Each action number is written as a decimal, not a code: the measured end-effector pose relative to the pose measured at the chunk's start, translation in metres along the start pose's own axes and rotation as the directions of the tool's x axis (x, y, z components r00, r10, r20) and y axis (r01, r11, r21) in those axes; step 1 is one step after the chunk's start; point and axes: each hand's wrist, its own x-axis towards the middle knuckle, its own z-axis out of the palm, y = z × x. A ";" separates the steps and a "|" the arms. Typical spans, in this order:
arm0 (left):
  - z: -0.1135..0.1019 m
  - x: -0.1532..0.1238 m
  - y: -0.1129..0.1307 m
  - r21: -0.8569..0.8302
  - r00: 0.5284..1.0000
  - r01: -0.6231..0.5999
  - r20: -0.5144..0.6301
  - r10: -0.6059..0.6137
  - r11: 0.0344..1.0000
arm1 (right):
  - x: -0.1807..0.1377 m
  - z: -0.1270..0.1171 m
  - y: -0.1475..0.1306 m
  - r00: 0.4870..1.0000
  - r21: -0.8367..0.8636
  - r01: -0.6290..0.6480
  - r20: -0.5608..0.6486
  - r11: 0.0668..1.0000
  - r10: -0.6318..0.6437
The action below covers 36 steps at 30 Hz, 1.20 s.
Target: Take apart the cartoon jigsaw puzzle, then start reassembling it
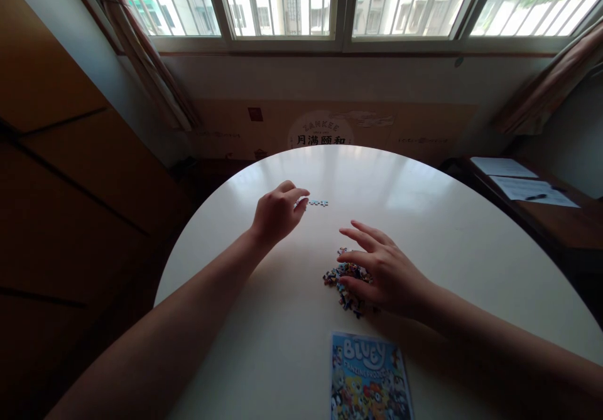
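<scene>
Left hand (277,213) is at the short puzzle row (321,203) on the bench (264,351), can't tell if its fingers clamp anything; right hand (391,272) is at the loose pile (347,299), fingers apart; best press straight down, keeping the row flat.

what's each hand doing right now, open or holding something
Left hand: curled at the puzzle row; whether it grips anything cannot be told.
Right hand: open, spread over the puzzle pile.
</scene>
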 end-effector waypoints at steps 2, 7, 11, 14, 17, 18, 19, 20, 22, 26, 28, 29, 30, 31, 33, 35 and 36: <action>-0.001 0.000 0.000 0.001 1.000 0.005 -0.021 -0.005 1.000 | 0.000 0.001 -0.001 0.999 -0.010 -0.025 0.021 1.000 0.025; -0.005 0.000 -0.005 0.013 0.997 0.034 -0.066 -0.034 0.999 | 0.001 0.002 -0.003 0.996 -0.016 -0.069 0.050 0.998 0.069; -0.012 0.002 -0.007 0.005 0.991 0.079 -0.110 -0.078 0.997 | 0.000 0.005 -0.004 0.994 -0.002 -0.092 0.052 0.996 0.092; -0.014 0.003 -0.008 0.005 0.988 0.096 -0.125 -0.095 0.995 | -0.001 0.006 -0.003 0.995 0.008 -0.093 0.034 0.996 0.093; -0.013 0.002 -0.006 -0.001 0.989 0.092 -0.114 -0.091 0.996 | -0.002 0.006 -0.003 0.995 0.003 -0.094 0.019 0.996 0.094; -0.012 0.002 -0.005 -0.005 0.990 0.085 -0.109 -0.085 0.996 | -0.002 0.006 -0.003 0.995 0.003 -0.095 0.019 0.995 0.095; -0.011 0.002 -0.005 -0.008 0.992 0.077 -0.104 -0.077 0.997 | -0.002 0.006 -0.003 0.995 0.006 -0.097 0.017 0.995 0.097; -0.011 0.001 -0.004 -0.011 0.993 0.069 -0.099 -0.070 0.998 | -0.002 0.006 -0.003 0.995 0.015 -0.100 0.013 0.995 0.100; -0.010 0.000 -0.004 -0.016 0.994 0.055 -0.093 -0.056 0.998 | -0.002 0.005 -0.003 0.993 0.054 -0.115 0.005 0.992 0.115; -0.007 -0.001 -0.006 -0.019 0.996 0.046 -0.081 -0.047 0.999 | 0.001 0.000 0.000 0.981 0.233 -0.195 0.062 0.953 0.186; -0.007 -0.001 -0.005 -0.027 0.996 0.052 -0.067 -0.054 0.998 | 0.002 -0.004 0.003 0.971 0.347 -0.236 0.067 0.907 0.228; -0.008 -0.001 -0.003 -0.041 0.997 0.053 -0.061 -0.055 0.998 | 0.004 -0.006 0.004 0.966 0.405 -0.249 0.043 0.880 0.254; -0.009 -0.001 0.001 -0.069 0.997 0.044 -0.054 -0.048 0.997 | 0.005 -0.008 0.006 0.959 0.461 -0.253 0.007 0.850 0.282; -0.012 -0.001 0.007 -0.113 0.999 0.027 -0.041 -0.032 0.993 | 0.006 -0.010 0.007 0.949 0.518 -0.248 -0.039 0.819 0.312; -0.019 -0.003 0.024 -0.256 0.999 -0.037 0.011 0.041 0.966 | 0.008 -0.011 0.010 0.919 0.624 -0.228 -0.116 0.747 0.377; -0.026 -0.007 0.043 -0.442 0.981 -0.086 0.118 0.153 0.893 | 0.009 -0.011 0.011 0.887 0.708 -0.217 -0.145 0.672 0.438; -0.029 -0.009 0.052 -0.529 0.961 -0.085 0.181 0.210 0.845 | 0.009 -0.011 0.011 0.874 0.738 -0.214 -0.148 0.640 0.462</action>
